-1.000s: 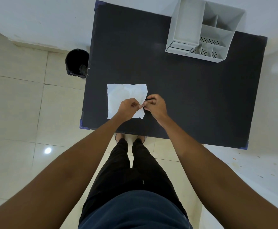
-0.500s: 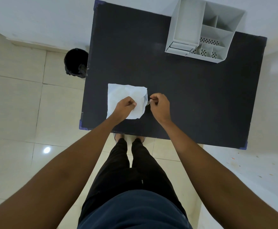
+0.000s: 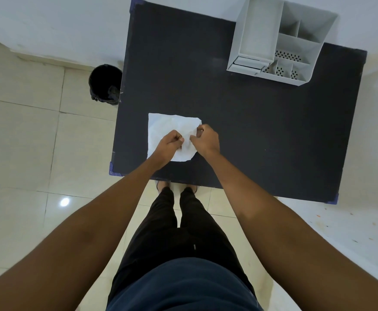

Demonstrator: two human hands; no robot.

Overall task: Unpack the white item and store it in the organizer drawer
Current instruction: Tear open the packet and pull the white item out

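Observation:
A crumpled white wrapper (image 3: 165, 126) lies on the black table (image 3: 262, 135) near its front left corner. My left hand (image 3: 169, 144) rests on the wrapper's near side, fingers pinched on the paper. My right hand (image 3: 206, 140) grips the wrapper's right edge, which is lifted and curled over. What the wrapper holds is hidden under my hands. The white organizer (image 3: 280, 39) stands at the table's far right, with its drawer (image 3: 249, 62) shut at the lower left front.
A black waste bin (image 3: 105, 85) stands on the tiled floor just left of the table. The organizer has several open compartments on top. My legs and feet are at the table's front edge.
The wrapper's right edge has curled inward and its right corners have folded over. My right hand has moved left onto the paper; both hands keep their pinch.

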